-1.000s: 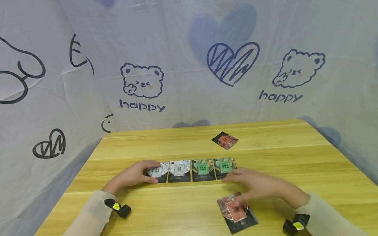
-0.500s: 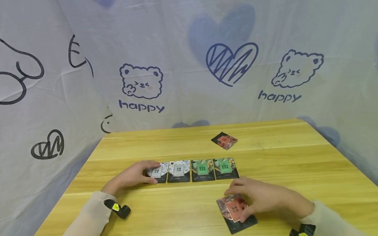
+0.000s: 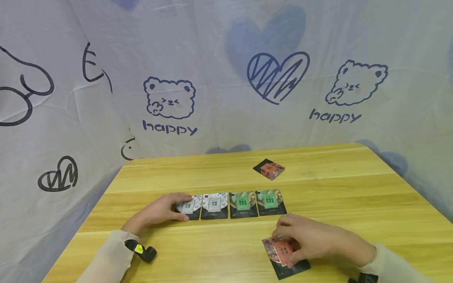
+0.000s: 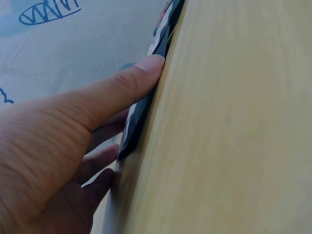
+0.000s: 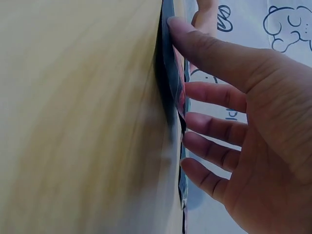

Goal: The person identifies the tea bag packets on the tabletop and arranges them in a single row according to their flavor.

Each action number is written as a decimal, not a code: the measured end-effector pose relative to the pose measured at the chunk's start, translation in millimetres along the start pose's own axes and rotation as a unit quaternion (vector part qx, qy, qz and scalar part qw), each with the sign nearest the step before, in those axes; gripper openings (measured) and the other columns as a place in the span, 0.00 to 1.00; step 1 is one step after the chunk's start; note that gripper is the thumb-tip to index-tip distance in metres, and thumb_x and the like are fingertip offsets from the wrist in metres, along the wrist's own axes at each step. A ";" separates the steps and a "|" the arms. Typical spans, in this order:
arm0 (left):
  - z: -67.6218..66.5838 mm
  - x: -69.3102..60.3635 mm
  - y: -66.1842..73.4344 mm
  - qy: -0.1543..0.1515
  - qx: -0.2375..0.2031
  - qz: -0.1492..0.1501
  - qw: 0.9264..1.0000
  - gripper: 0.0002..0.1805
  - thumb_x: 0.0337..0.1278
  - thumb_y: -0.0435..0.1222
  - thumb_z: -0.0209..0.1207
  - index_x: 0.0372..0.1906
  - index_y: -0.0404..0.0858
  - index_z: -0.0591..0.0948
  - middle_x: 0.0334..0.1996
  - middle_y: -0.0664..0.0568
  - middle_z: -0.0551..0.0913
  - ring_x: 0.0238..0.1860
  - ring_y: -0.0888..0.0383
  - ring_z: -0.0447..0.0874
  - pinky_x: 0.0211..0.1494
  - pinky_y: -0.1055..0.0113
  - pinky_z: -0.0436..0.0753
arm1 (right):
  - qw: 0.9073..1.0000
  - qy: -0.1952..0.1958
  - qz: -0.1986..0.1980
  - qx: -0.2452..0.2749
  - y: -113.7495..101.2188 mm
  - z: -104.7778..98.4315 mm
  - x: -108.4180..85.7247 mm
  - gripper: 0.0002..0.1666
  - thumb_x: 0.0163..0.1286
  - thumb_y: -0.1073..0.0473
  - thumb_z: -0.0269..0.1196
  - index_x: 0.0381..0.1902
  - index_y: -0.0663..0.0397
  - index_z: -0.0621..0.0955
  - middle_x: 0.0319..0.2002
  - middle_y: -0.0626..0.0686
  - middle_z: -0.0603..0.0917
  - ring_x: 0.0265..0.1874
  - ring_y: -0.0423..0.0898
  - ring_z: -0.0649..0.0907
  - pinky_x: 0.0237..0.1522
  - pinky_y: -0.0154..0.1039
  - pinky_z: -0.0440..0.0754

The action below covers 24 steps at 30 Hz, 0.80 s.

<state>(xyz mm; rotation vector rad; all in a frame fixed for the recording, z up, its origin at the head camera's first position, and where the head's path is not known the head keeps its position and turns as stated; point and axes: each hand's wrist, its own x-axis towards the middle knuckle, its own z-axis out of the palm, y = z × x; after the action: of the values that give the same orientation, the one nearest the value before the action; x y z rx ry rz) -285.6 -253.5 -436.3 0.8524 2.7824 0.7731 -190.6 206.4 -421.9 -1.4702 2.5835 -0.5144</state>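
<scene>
In the head view my left hand (image 3: 155, 212) rests on the leftmost white-and-black sachet (image 3: 192, 209), thumb at its near edge and relaxed fingers on its far part. A second white sachet (image 3: 214, 204) and two green ones (image 3: 242, 203) continue the row to the right. My right hand (image 3: 318, 239) holds a red-and-black sachet (image 3: 277, 257) in front of the row, fingers curled at its far and right edges and thumb on its face. The right wrist view shows that sachet (image 5: 169, 68) slightly raised from the wood. Part of it is hidden behind the hand.
Another red-and-black sachet (image 3: 269, 169) lies turned at an angle behind the row, towards the back of the wooden table (image 3: 354, 184). A pale cloth (image 3: 219, 118) with drawn bears and hearts hangs behind the table.
My right hand has drawn back from the rightmost green sachet to the near red one and curled its fingers on it. That sachet has shifted slightly right. The left hand has stayed put.
</scene>
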 end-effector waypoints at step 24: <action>1.7 0.4 -1.3 0.002 0.001 -0.001 1.000 0.41 0.49 0.55 0.70 0.67 0.42 0.74 0.67 0.45 0.72 0.68 0.42 0.64 0.69 0.44 0.63 | 0.994 -0.025 0.093 -0.050 -3.6 -3.6 -33.6 0.49 0.59 0.26 0.56 0.65 0.55 0.76 0.65 0.52 0.73 0.62 0.53 0.74 0.57 0.49 0.77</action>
<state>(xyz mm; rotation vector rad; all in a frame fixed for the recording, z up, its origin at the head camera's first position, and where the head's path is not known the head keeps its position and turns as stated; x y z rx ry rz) -286.1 -253.5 -438.4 0.8499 2.7879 0.7730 -171.2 234.1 -419.2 -1.2335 2.7060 -0.3269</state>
